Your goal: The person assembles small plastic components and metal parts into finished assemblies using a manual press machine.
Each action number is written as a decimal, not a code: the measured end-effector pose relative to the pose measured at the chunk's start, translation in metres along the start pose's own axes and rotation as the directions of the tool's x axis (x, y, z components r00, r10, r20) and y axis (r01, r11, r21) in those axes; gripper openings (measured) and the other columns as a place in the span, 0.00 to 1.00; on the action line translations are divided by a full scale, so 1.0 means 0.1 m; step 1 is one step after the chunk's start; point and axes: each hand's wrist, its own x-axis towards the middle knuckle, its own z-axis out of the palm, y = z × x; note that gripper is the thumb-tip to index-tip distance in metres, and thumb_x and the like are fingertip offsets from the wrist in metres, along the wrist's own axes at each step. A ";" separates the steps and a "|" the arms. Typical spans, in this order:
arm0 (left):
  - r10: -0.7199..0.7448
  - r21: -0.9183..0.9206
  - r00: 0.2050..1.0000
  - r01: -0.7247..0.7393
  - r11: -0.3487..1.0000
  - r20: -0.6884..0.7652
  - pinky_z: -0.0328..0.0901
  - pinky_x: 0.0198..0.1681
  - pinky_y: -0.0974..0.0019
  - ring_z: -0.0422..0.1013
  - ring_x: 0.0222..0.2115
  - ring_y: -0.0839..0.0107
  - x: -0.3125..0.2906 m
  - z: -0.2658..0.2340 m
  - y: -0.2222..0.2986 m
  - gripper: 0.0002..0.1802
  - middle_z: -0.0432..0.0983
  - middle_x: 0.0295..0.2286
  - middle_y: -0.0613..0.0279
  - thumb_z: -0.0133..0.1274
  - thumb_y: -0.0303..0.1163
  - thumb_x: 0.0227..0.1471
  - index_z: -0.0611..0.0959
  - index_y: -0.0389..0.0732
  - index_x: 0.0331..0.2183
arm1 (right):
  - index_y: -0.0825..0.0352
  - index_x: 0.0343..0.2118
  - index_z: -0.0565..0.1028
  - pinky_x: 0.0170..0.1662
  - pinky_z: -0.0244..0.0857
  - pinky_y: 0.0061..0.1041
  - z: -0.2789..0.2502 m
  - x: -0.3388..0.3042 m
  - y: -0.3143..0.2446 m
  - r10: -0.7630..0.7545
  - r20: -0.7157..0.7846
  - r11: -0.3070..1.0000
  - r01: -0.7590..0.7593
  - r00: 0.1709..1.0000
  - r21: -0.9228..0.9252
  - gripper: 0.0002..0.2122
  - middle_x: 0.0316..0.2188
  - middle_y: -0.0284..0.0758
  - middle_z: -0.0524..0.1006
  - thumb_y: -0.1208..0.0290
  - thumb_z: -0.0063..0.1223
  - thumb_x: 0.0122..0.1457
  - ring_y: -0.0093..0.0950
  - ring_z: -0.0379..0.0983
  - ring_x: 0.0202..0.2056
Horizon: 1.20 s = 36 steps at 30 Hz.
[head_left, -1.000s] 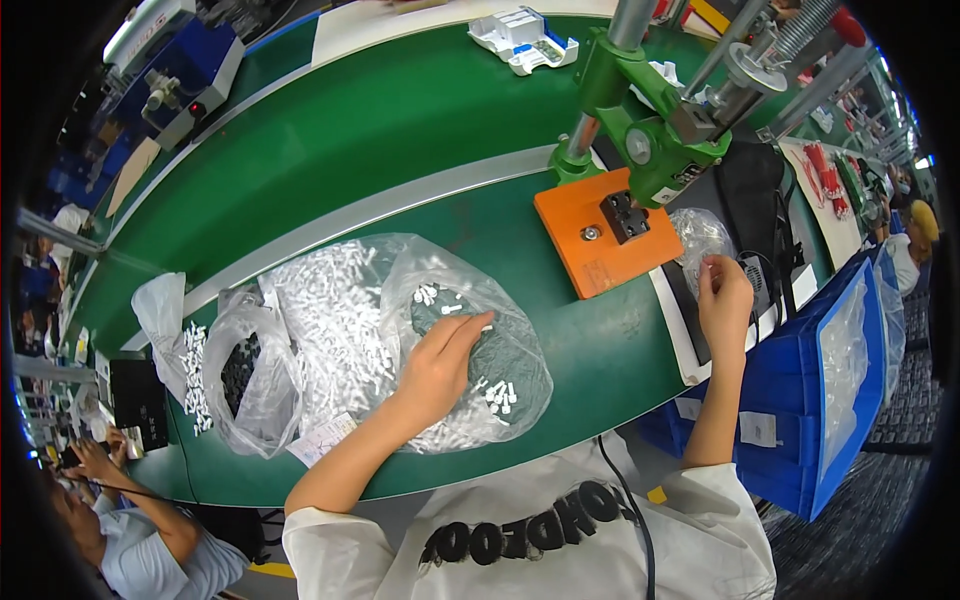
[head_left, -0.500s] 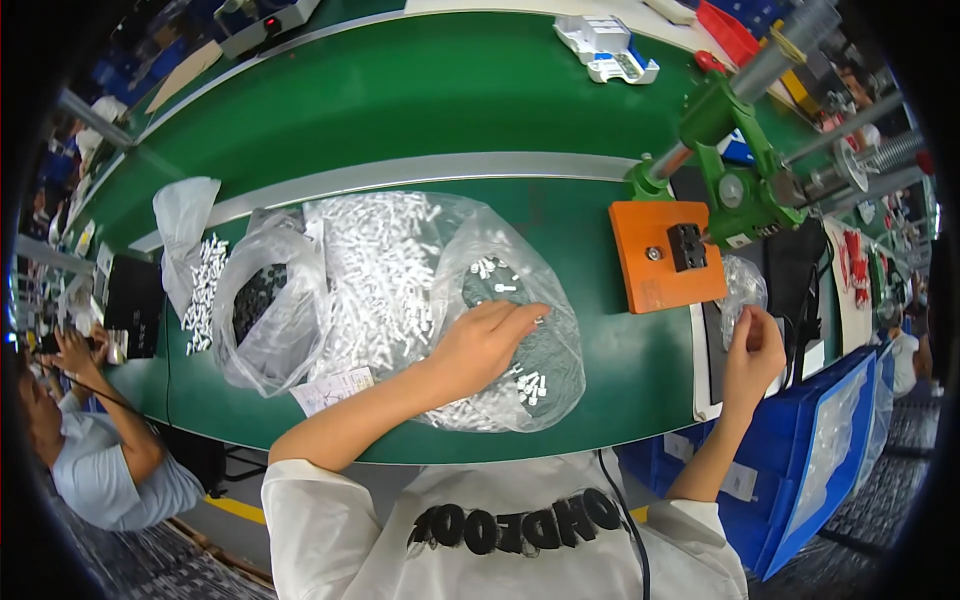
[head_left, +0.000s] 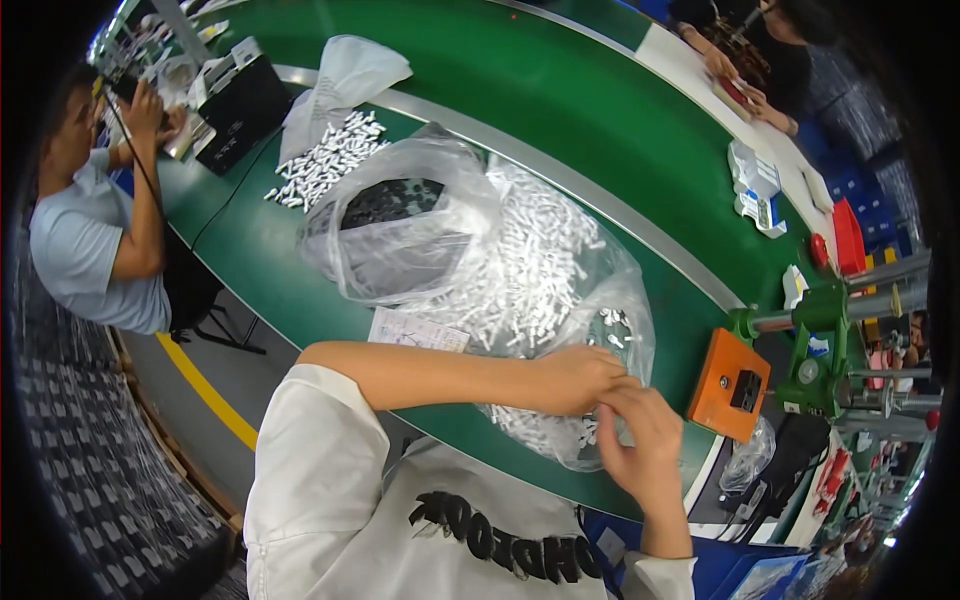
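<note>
Meeting over clear bag [head_left: 632, 285]: left hand [head_left: 583, 381], right hand [head_left: 645, 440], fingers curled, can't tell if gripping; orange plate [head_left: 722, 403] at their 3 o'clock.

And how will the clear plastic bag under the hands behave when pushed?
The clear plastic bag is probably floppy, as it looks wrinkled. The small white parts inside may shift, since they look loose. Tipping seems unlikely, because the bag lies flat.
</note>
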 end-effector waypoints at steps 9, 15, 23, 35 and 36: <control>-0.075 0.186 0.953 0.019 0.982 0.295 0.58 0.58 0.54 0.66 0.52 0.60 -0.07 0.38 -0.24 0.23 0.71 0.50 0.56 0.43 0.41 0.59 0.73 0.44 0.54 | 0.73 0.37 0.75 0.43 0.70 0.36 0.97 1.49 -0.40 -0.421 0.134 0.897 0.389 0.897 0.211 0.09 0.36 0.45 0.75 0.82 0.54 0.51 0.43 0.73 0.40; 0.010 -0.183 0.991 -0.034 0.983 -0.131 0.60 0.55 0.51 0.68 0.50 0.48 -0.01 0.19 -0.08 0.14 0.76 0.46 0.45 0.48 0.31 0.56 0.81 0.36 0.42 | 0.74 0.38 0.75 0.45 0.69 0.41 1.91 2.24 -0.05 -0.421 0.241 0.907 0.413 0.874 0.086 0.09 0.36 0.48 0.75 0.78 0.51 0.55 0.47 0.73 0.40; -0.124 -0.260 0.990 0.102 0.960 -0.069 0.63 0.51 0.52 0.70 0.46 0.50 -0.04 -0.03 0.05 0.13 0.77 0.42 0.46 0.50 0.32 0.56 0.81 0.37 0.41 | 0.73 0.31 0.77 0.45 0.69 0.41 2.17 2.39 0.09 -0.391 0.283 0.920 0.359 0.876 0.158 0.05 0.34 0.48 0.75 0.77 0.54 0.54 0.48 0.73 0.39; -0.352 -0.231 0.815 0.493 0.839 0.461 0.61 0.54 0.59 0.69 0.48 0.60 0.00 -0.11 0.06 0.21 0.75 0.47 0.49 0.49 0.43 0.61 0.79 0.39 0.49 | 0.73 0.32 0.76 0.46 0.68 0.39 1.90 2.18 -0.10 -0.451 0.156 0.886 0.419 0.879 0.201 0.07 0.35 0.46 0.74 0.84 0.49 0.49 0.45 0.71 0.41; -0.364 -0.149 0.793 0.487 0.860 0.488 0.60 0.55 0.59 0.68 0.49 0.60 0.00 -0.05 0.02 0.22 0.73 0.49 0.49 0.48 0.43 0.62 0.78 0.38 0.50 | 0.73 0.32 0.75 0.46 0.68 0.39 1.80 2.14 -0.16 -0.485 0.118 0.861 0.449 0.867 0.239 0.08 0.34 0.45 0.73 0.84 0.49 0.49 0.45 0.72 0.41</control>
